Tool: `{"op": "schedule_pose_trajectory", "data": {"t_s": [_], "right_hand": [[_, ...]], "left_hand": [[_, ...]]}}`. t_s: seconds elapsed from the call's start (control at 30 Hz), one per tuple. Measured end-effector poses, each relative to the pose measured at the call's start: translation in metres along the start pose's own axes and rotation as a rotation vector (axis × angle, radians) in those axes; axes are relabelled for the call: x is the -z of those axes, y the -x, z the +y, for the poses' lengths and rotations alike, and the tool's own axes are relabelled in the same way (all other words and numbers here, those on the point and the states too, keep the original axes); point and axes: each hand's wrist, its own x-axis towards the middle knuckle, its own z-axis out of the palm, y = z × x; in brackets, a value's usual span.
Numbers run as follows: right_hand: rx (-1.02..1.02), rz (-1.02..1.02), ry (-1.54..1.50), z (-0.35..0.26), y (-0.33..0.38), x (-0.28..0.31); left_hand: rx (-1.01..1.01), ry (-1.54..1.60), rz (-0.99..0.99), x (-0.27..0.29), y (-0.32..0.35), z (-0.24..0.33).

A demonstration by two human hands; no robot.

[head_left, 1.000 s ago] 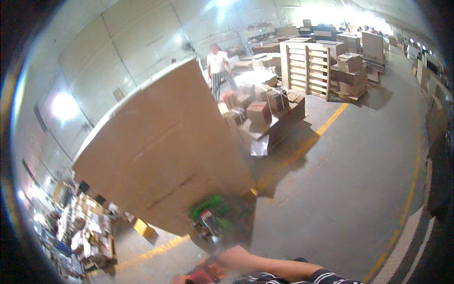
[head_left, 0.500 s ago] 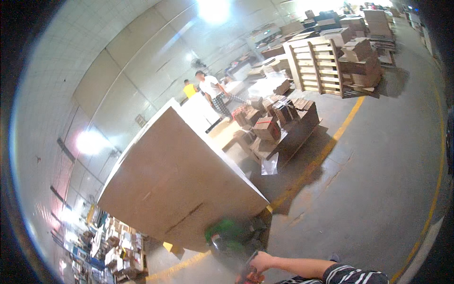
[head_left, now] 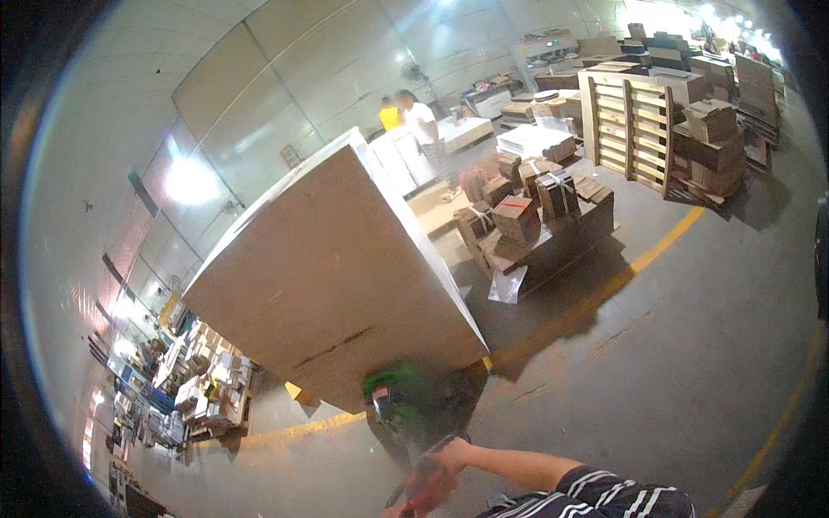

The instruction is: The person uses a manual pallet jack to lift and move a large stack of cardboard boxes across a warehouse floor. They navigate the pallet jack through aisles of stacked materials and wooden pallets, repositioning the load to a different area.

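My right hand comes in from the lower right under a striped sleeve. Its fingers are closed round the dark handle of what looks like a pallet truck. The truck's green body sits against the lower edge of a large load. That load shows a broad brown board face with white along its edges and a dark scuff low down. Below the handle lies a blurred reddish patch at the lower edge; I cannot make out whether it is my left hand or part of the handle.
Strapped cardboard bundles stand on a low stack right of the load. Behind them a wooden pallet leans upright beside piled boxes. Two people stand beyond the load. A yellow line crosses the grey floor. More stacks are at left.
My view has shifted, so the background stacks and pallet sit further right and the wall lights lower. My right hand, still on the handle, appears slightly further left and higher.
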Motion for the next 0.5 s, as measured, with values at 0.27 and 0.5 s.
{"op": "schedule_pose_trajectory", "data": {"t_s": [0.27,0.5], "right_hand": [[0.115,-0.181,0.096,0.018,-0.041,-0.042],[0.260,-0.427,-0.300,0.032,-0.077,-0.081]], "left_hand": [[0.035,0.189,0.053,-0.027,0.008,-0.014],[0.132,-0.030,0.130,-0.036,0.020,-0.005]]}}
